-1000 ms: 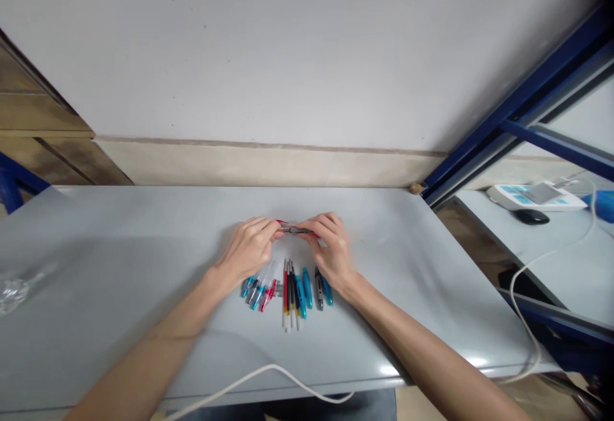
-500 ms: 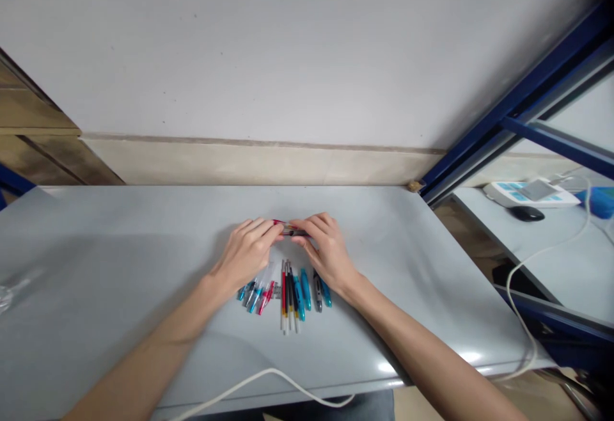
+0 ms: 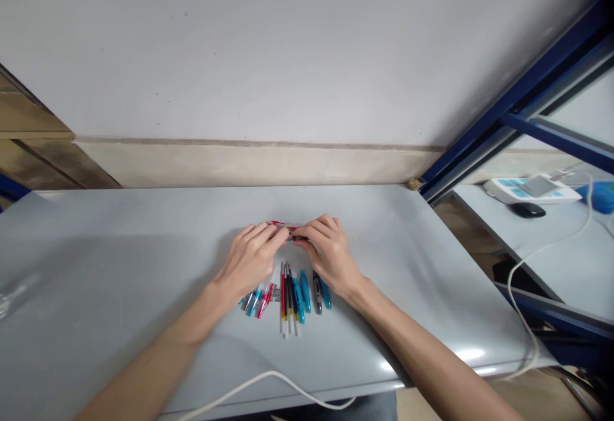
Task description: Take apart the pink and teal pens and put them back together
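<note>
My left hand (image 3: 253, 256) and my right hand (image 3: 332, 253) meet over the table, fingers closed from opposite sides on a slim dark pen part (image 3: 298, 238). Most of it is hidden by the fingers. Just beyond the fingertips a red pen piece (image 3: 284, 224) shows, partly covered. Nearer me lie several ink refills (image 3: 288, 299) with red and black ink, side by side. To their left are clear pen barrels (image 3: 256, 299) with blue and red ends, partly under my left hand. Blue pen parts (image 3: 306, 292) and a grey one (image 3: 317, 296) lie to the right.
The grey table (image 3: 144, 293) meets a tiled wall base (image 3: 240, 162). A white cable (image 3: 268, 375) loops over the front edge. At right, beyond a blue metal frame (image 3: 480, 114), a second surface holds a black mouse (image 3: 527, 210) and a white device (image 3: 508, 189). Clear plastic (image 3: 7, 302) lies far left.
My left fingertips have shifted slightly right, closer to my right fingers, covering more of the dark part. The red piece behind shows a little more. The view has moved slightly.
</note>
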`<act>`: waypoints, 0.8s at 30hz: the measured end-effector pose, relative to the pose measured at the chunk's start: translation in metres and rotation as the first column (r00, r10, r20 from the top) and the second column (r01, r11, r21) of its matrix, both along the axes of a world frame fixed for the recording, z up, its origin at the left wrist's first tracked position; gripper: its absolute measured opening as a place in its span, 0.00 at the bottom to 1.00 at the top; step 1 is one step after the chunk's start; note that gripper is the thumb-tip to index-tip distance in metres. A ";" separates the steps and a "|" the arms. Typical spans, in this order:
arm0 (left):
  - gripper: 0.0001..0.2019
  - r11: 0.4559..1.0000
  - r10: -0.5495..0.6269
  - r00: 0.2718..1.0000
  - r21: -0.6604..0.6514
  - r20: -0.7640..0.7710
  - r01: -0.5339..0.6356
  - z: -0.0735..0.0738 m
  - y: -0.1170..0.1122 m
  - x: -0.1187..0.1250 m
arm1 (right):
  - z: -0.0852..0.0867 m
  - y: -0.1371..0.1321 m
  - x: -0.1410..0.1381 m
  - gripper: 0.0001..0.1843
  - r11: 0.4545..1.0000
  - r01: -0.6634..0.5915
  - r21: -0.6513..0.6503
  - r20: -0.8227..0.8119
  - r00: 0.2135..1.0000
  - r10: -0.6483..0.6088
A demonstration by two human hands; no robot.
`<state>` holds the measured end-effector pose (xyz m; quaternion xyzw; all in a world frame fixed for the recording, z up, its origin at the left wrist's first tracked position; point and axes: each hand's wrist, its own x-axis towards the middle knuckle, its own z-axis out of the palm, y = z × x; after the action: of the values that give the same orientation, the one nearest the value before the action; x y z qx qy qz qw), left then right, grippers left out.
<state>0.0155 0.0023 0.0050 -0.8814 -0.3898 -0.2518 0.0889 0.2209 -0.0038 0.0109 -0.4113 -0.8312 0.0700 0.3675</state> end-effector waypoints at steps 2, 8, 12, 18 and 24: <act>0.14 1.000 0.026 1.000 0.011 0.004 -0.026 0.002 0.001 0.001 | 0.000 0.000 -0.002 0.09 1.000 0.002 0.019 0.036 0.999 -0.002; 0.14 0.992 0.117 0.993 -0.045 -0.033 -0.118 0.005 0.002 0.000 | 0.002 0.007 -0.007 0.14 0.994 -0.032 0.107 0.291 0.957 -0.001; 0.16 0.951 0.221 0.973 -0.209 -0.062 -0.229 0.004 0.000 0.000 | 0.012 0.013 -0.009 0.11 0.978 -0.081 0.191 0.406 0.914 -0.004; 0.15 0.918 0.291 0.952 -0.254 -0.090 -0.305 0.004 -0.003 -0.008 | 0.016 0.009 -0.014 0.12 0.974 -0.080 0.210 0.373 0.928 -0.004; 0.12 0.960 0.238 0.970 -0.165 0.046 -0.228 0.004 -0.006 -0.008 | 0.006 -0.001 -0.009 0.16 0.996 -0.040 0.078 0.270 0.963 0.017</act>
<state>0.0072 -0.0032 0.0093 -0.8249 -0.5123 -0.2363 0.0349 0.2122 -0.0045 0.0165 -0.3895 -0.8813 -0.0156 0.2671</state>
